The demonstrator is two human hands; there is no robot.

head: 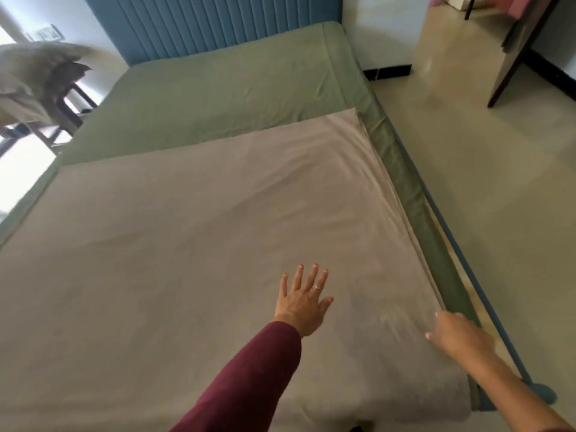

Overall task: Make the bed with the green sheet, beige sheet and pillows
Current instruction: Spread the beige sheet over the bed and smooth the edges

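The green sheet covers the mattress up to the blue headboard and hangs down the right side. The beige sheet lies flat over the lower two thirds of the bed. My left hand, in a maroon sleeve, rests flat on the beige sheet with fingers spread. My right hand is blurred and lies on the beige sheet near the right edge of the bed, fingers extended. Pillows are stacked on a chair at the far left.
A blue padded headboard stands at the back. The blue bed frame rail runs along the right side. Pale floor lies to the right, with a wooden furniture piece at the back right. Bright window light falls at left.
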